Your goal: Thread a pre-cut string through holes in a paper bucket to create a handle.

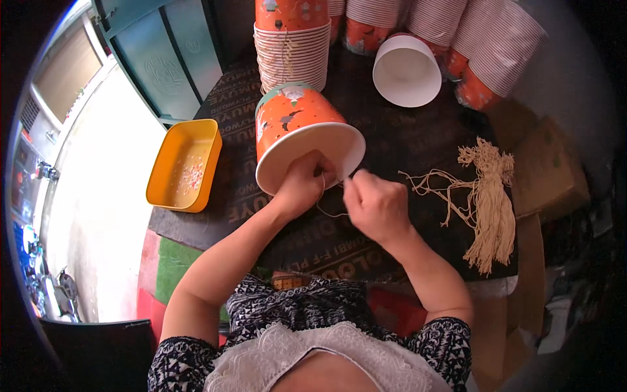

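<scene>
An orange paper bucket (297, 121) with a white rim lies tilted on the dark table, its mouth toward me. My left hand (305, 181) reaches into that mouth, fingers closed by the lower inside wall. A thin beige string (321, 204) hangs from those fingers in a loop below the rim. Just outside the rim's right side, my right hand (377, 201) is closed in a pinch on the string. The fingertips of both hands are partly hidden. To the right lies a bundle of beige strings (493, 215), some strands straggling toward my right hand.
A yellow plastic tray (213, 157) with small bits inside sits at the table's left. Behind the bucket rises a tall stack of paper buckets (292, 55). More stacks (499, 46) and a single white-lined bucket (407, 72) stand at the back right. Cardboard boxes (552, 173) are beyond the right edge.
</scene>
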Demonstrator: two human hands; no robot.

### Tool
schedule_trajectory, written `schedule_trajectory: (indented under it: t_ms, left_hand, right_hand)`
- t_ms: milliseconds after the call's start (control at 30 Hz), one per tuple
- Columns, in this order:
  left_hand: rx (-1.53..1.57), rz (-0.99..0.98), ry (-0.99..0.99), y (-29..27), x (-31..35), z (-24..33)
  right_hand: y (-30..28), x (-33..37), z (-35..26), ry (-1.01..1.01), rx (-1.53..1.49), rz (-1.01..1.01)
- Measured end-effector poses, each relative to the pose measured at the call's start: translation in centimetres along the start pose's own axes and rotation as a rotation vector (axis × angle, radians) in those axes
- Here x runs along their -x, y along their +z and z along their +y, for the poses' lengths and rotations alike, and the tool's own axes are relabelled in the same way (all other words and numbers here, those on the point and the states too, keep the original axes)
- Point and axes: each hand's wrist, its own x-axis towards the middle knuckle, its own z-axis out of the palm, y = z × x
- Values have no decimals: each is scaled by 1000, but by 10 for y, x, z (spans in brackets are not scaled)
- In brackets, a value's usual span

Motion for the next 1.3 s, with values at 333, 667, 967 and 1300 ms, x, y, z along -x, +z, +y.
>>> schedule_trajectory:
  t_ms: [333, 667, 967, 1300]
  left_hand:
    - [45, -18, -28, 0, 2, 6]
    - [123, -43, 14, 1, 5, 3]
    - [-23, -120, 25, -7, 0, 11]
    - [83, -152, -126, -13, -4, 9]
  right_hand:
    - [27, 8, 30, 281, -193, -190]
    - [42, 6, 34, 264, -239, -203]
    - [47, 7, 35, 344, -387, -151]
    - [27, 3, 36, 166, -515, -247]
